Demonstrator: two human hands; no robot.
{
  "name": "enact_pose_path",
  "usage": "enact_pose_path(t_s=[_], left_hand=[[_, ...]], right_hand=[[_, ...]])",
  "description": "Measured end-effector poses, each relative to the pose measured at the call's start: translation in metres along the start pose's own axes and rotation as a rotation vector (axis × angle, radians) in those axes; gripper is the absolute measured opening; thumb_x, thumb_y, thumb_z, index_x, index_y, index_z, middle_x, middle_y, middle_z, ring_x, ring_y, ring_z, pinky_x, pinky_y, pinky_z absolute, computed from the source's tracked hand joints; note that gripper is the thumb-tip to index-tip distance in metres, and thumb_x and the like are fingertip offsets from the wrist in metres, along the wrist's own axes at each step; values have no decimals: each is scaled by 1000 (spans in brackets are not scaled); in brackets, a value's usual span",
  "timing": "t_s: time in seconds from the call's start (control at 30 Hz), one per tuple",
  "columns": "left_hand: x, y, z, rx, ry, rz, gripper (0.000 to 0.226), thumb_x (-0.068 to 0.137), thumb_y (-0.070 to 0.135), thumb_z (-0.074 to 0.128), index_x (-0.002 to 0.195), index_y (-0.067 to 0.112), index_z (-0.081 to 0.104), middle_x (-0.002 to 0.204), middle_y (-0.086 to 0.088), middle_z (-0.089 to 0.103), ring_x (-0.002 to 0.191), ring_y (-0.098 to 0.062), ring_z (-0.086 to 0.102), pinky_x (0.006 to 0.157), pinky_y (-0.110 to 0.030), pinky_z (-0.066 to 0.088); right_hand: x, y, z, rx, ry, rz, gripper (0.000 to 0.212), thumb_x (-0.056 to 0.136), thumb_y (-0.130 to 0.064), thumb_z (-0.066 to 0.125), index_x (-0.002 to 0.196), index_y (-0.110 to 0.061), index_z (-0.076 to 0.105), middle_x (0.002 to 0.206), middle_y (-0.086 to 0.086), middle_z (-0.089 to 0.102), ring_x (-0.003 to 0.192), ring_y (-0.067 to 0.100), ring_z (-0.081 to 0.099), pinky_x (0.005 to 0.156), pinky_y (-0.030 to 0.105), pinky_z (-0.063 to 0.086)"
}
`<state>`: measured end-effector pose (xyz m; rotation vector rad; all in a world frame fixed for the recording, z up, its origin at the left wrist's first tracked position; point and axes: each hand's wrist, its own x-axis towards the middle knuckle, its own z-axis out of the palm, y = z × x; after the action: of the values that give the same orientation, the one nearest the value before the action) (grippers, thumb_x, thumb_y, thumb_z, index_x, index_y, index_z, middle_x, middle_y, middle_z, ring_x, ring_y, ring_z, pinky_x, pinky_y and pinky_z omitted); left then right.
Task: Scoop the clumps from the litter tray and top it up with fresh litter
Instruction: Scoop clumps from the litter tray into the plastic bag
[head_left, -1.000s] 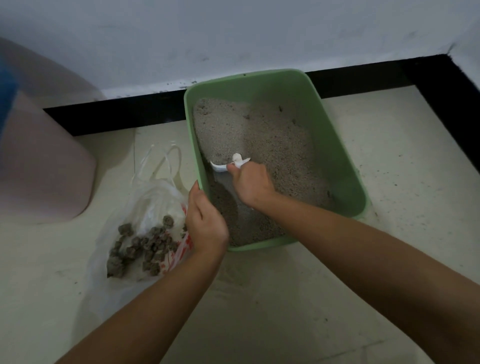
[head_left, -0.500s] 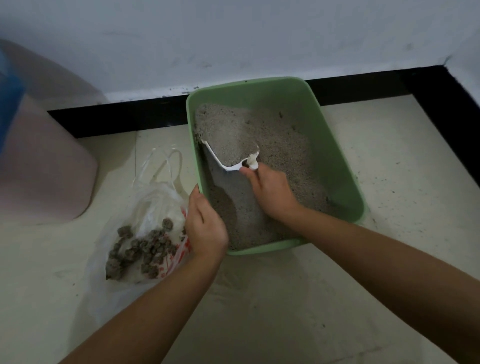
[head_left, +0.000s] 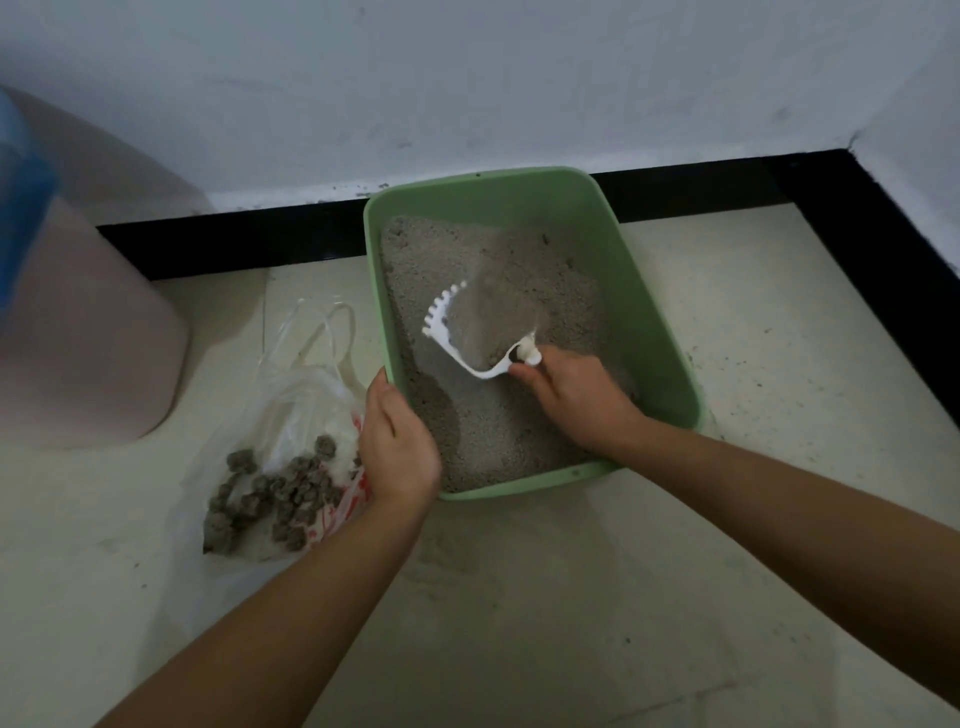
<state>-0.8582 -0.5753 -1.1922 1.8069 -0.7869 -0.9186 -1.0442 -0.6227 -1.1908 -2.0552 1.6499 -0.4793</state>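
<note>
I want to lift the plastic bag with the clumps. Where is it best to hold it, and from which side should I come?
Grip the two loop handles of the bag, coming from above at its far end. They lie free there, while the clumps sit heavy at the near end, so the bag should probably hang mouth-up and not spill.

Left forearm and right forearm are bare, as are the left grip and right grip.
</note>
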Motion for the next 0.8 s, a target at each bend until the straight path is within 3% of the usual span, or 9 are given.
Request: enact_pose_path(t_s=[0.13, 0.23, 0.4, 0.53, 0.8], left_hand=[[-1, 2, -1, 31, -3, 24, 48, 106, 32, 23, 147, 14, 39, 152, -4, 40, 142, -18, 32, 118, -32, 22], [0, 0, -1, 51, -2, 36, 47, 106, 31, 23, 146, 14, 39, 151, -5, 41, 141, -20, 32, 118, -34, 22], [1, -1, -1, 72, 3, 67, 48, 105, 33, 22, 145, 14, 42, 147, -8, 46, 139, -24, 36, 117, -40, 27], [2, -3, -1, 83, 1, 79, 51, 103, 36, 20, 144, 16, 43, 145, -9, 48, 138, -26, 38, 115, -46, 30], [2, -2, -2, 63, 5, 97, 46, 106, 27, 23, 142, 11, 46, 141, -10, 52, 133, -25, 44, 113, -41, 33]], right_hand=[[-1, 1, 4, 14, -29, -56, 34, 101, -40, 48, 102, -8, 60, 90, 10, 65, 75, 24, 56, 66, 34, 39], [0, 3, 8, -31, -121, -80, 37, 101, -42, 45, 97, -8, 59, 88, 10, 65, 77, 28, 59, 69, 39, 45], [2, 4, 5, -22, -177, -77, 34, 102, -42, 43, 96, -13, 59, 84, 4, 62, 72, 21, 56, 67, 35, 43], [6, 3, 0, -68, -222, -79, 37, 102, -46, 41, 98, -15, 60, 89, 6, 65, 76, 23, 58, 72, 41, 49], [2, 2, -2, -48, -234, -78, 32, 102, -44, 43, 91, -17, 57, 84, 3, 62, 74, 22, 58, 68, 38, 47]])
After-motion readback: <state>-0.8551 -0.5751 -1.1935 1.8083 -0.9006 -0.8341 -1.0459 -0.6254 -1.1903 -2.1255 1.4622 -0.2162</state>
